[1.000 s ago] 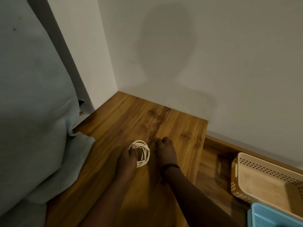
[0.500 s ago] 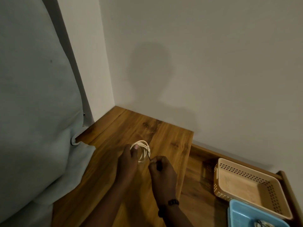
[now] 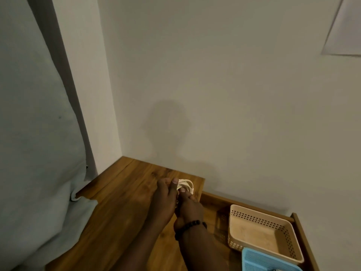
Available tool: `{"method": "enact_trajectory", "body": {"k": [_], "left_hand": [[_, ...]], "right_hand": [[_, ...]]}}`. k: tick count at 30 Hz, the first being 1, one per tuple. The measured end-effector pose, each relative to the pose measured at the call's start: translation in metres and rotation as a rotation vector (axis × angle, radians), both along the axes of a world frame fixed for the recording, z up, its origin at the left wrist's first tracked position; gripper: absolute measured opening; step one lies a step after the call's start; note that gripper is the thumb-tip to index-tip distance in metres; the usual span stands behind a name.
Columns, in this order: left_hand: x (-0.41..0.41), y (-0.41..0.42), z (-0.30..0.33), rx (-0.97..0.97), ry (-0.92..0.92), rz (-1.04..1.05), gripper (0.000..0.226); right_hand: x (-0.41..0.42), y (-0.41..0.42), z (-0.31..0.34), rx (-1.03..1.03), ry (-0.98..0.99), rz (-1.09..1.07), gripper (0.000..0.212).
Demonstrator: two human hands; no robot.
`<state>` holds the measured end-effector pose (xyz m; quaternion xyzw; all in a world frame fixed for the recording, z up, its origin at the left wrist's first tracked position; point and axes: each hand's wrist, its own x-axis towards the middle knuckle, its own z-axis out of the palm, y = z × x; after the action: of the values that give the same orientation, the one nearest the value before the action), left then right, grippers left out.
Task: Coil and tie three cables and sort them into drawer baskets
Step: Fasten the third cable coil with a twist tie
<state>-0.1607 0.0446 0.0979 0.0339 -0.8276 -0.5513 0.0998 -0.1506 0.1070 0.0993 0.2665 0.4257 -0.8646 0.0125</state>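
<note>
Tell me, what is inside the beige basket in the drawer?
The beige basket looks empty; only its bare floor shows. Its near corner is covered by the blue basket, so that part cannot be seen.

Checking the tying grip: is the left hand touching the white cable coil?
Touching. The head view shows the left hand with its thumb pressed onto the white cable coil, no gap between them.

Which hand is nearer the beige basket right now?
The right hand. It grips the white cable coil at the tabletop's right edge, with the beige basket in the drawer just beyond it. The left hand holds the coil from the far side.
</note>
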Motion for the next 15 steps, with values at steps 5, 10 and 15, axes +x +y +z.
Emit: {"method": "enact_trajectory", "body": {"k": [5,10,15], "left_hand": [[-0.004,0.046,0.011,0.054,0.002,0.031,0.035],[-0.002,0.078,0.022,0.132,0.127,0.025,0.021],[-0.003,0.093,0.032,0.131,0.193,0.017,0.017]], "right_hand": [[-0.010,0.048,0.010,0.092,-0.017,0.011,0.023],[-0.001,0.082,0.019,0.185,0.131,-0.015,0.015],[0.011,0.093,0.015,0.529,0.346,-0.176,0.013]]}}
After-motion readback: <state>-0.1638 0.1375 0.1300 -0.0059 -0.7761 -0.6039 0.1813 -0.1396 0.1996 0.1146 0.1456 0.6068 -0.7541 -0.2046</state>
